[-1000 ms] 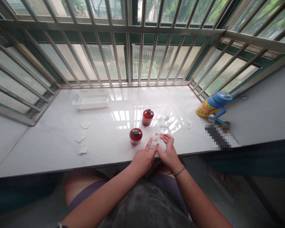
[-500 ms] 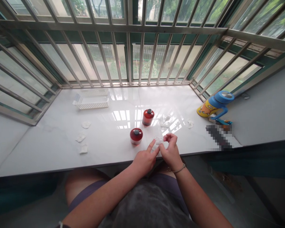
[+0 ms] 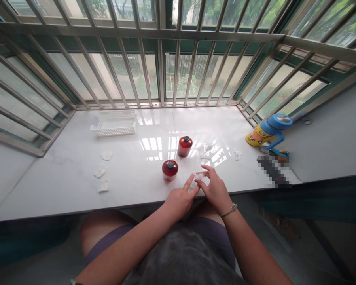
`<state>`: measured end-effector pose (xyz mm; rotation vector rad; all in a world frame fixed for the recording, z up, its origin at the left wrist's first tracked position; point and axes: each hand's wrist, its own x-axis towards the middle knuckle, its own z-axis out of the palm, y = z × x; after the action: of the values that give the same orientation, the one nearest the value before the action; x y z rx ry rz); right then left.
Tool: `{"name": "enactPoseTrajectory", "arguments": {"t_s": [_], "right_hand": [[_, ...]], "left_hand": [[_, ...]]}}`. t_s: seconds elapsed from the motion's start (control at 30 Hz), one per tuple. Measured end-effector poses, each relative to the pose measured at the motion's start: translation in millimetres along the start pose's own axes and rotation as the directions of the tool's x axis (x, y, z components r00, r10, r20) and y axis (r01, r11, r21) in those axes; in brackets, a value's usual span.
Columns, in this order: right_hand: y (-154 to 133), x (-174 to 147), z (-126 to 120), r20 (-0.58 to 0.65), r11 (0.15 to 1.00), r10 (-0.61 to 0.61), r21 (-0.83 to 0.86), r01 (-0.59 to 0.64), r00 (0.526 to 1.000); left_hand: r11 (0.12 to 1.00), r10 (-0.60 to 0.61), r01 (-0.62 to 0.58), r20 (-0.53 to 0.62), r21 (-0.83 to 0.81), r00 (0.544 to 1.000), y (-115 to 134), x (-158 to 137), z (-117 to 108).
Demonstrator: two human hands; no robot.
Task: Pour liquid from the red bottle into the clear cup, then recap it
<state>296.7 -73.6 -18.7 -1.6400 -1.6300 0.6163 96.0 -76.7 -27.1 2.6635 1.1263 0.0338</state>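
Observation:
My left hand (image 3: 180,201) reaches in from the left, two fingers spread in a V around a small clear plastic tray (image 3: 195,172) at the table's front edge, holding it. Whitish material seems to lie in the tray, partly hidden by fingers. Over it comes my right hand (image 3: 216,190), thumb and index finger curved and apart, tips at the tray; nothing plainly shows between them. Two red bottles with dark caps stand close by, a nearer bottle (image 3: 170,170) and a farther bottle (image 3: 185,147). Beyond my right hand lies another clear tray (image 3: 207,151) with something white in it.
Several crumpled white pieces (image 3: 100,171) lie in a column at left, and one white piece (image 3: 237,154) at right. A white perforated basket (image 3: 114,130) stands at the back left. A blue-and-yellow bottle (image 3: 259,133) is at right, beside a blurred-out dark object (image 3: 273,171). Metal bars (image 3: 178,71) line the back.
My right hand's fingers were bunched together to the right of the tray; now they have parted and moved left over it. My left hand and the bottles stay put.

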Motion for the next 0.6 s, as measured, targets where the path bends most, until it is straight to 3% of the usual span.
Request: {"name": "enactPoseTrajectory", "arguments": {"t_s": [0.17,0.4,0.5,0.6], "right_hand": [[0.5,4.7,3.6,-0.089,0.996,0.019,-0.089,-0.027,0.996],[8.4,3.3,0.3,-0.077,0.992,-0.02,-0.129,0.01,0.997],[22.5,10.2,-17.3,-0.097,0.984,-0.044,-0.176,0.027,0.994],[42.1,24.2,-42.3,-0.149,0.958,-0.023,-0.286,-0.021,0.989]], "left_hand": [[1.0,-0.006,0.007,-0.025,0.016,1.0,0.9,2.1,1.4],[0.998,0.048,-0.05,-0.043,-0.039,0.998,3.0,-7.1,-2.1],[0.99,0.09,-0.109,-0.207,-0.084,0.974,-4.0,-19.2,-11.2],[0.979,-0.016,-0.085,-0.491,-0.183,0.871,-21.7,-26.6,-28.6]]}}
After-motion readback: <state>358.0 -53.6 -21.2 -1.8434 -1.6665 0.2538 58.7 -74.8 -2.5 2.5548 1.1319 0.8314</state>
